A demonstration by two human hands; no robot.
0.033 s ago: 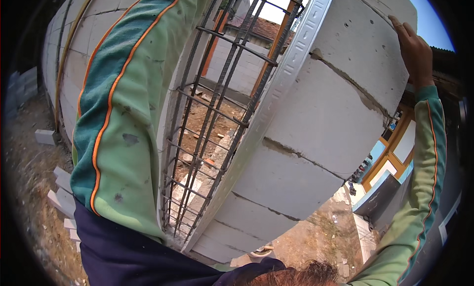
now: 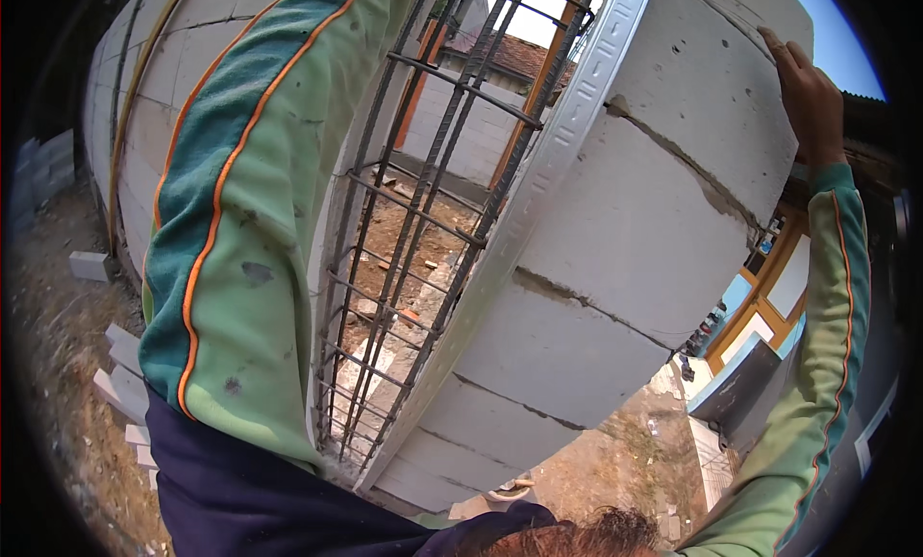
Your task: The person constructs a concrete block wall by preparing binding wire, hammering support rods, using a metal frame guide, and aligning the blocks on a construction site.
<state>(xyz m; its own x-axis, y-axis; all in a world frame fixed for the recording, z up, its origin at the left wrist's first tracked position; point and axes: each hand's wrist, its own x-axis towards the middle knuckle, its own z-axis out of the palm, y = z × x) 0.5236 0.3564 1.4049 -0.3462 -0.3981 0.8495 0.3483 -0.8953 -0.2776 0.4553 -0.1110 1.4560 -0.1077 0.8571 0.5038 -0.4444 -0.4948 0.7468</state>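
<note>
My right hand (image 2: 812,100) reaches up at the upper right and lies against the outer edge of a grey block wall (image 2: 615,225). Its visible fingers are stretched out and slightly apart on the top blocks; the rest are hidden behind the hand. Raised at the left, my left arm (image 2: 250,201), in a green sleeve with orange piping, runs out past the top edge, so the left hand is out of view. Between the arm and the block wall stands a tall cage of steel rebar (image 2: 413,201). A perforated metal strip (image 2: 586,110) runs along the wall's edge beside it.
Another block wall (image 2: 207,52) rises behind my left arm. Loose blocks (image 2: 120,384) lie on the dirt at the left. Through the rebar show rubble (image 2: 423,259) and a tiled roof (image 2: 505,57). A building with a wooden door frame (image 2: 769,288) stands at the right.
</note>
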